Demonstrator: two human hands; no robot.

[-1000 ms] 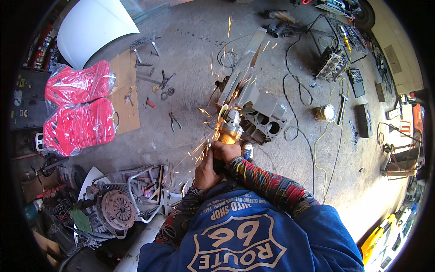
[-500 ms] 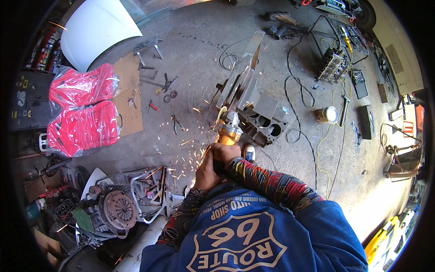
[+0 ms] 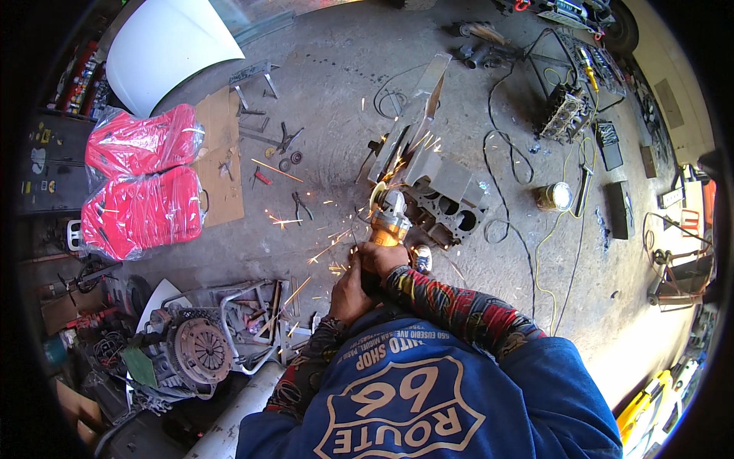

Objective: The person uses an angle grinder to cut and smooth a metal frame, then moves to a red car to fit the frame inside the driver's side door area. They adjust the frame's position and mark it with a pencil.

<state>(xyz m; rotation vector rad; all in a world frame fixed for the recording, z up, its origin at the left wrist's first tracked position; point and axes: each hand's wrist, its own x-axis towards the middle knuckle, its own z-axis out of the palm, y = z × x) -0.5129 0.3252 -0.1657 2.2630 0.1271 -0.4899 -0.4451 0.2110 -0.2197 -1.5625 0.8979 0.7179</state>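
Observation:
Both my hands are closed around an angle grinder (image 3: pixel 389 228) with a yellow-orange body. My right hand (image 3: pixel 384 259) wraps the body just behind the gear head. My left hand (image 3: pixel 351 294) grips farther back, toward my belly, and its fingers are partly hidden. The grinder's disc (image 3: pixel 378 196) is at the near end of a long grey metal piece (image 3: pixel 405 141), with orange sparks flying off to the left and along the metal. That piece lies against an engine block (image 3: pixel 447 210) with round bores; the exact contact is hard to make out.
Pliers (image 3: pixel 302 206) and small metal parts lie on the concrete floor to the left, near plastic-wrapped red seats (image 3: pixel 141 210) on cardboard. A clutch assembly (image 3: pixel 200 350) sits at lower left. Cables (image 3: pixel 527 252), an open can (image 3: pixel 553 196) and a cylinder head (image 3: pixel 563 112) are on the right.
The sparks have changed pattern, and some now show along the metal piece beyond the disc. The grinder and both hands have hardly moved; the view has shifted slightly.

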